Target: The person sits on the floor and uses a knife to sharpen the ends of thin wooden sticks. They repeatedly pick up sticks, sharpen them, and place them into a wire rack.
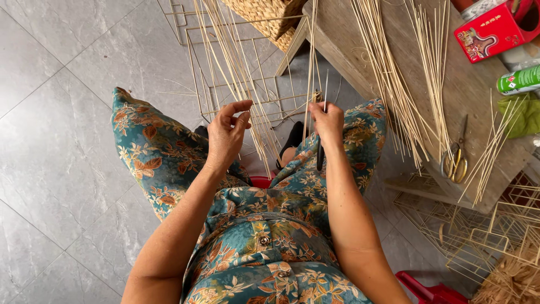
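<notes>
Your left hand (226, 134) is raised over your left knee with the fingers loosely curled; the thumb and forefinger pinch toward a thin bamboo strip (239, 84), one of a fan of pale strips that leans away from you across the grey floor tiles (67, 112). Your right hand (328, 123) is closed around a dark-handled knife (320, 152), its handle pointing down toward your lap and its thin blade rising past the fingers beside another upright strip. Between your knees stands a frame of bamboo sticks (264, 104), just beyond both hands. On the right, a wooden bench (478, 95) carries bundles of loose strips, yellow-handled scissors (457, 160) near its near edge, a red box (495, 28) and a green can (520, 80) at the far right. A woven basket (270, 17) sits at the far edge, above the frame.
</notes>
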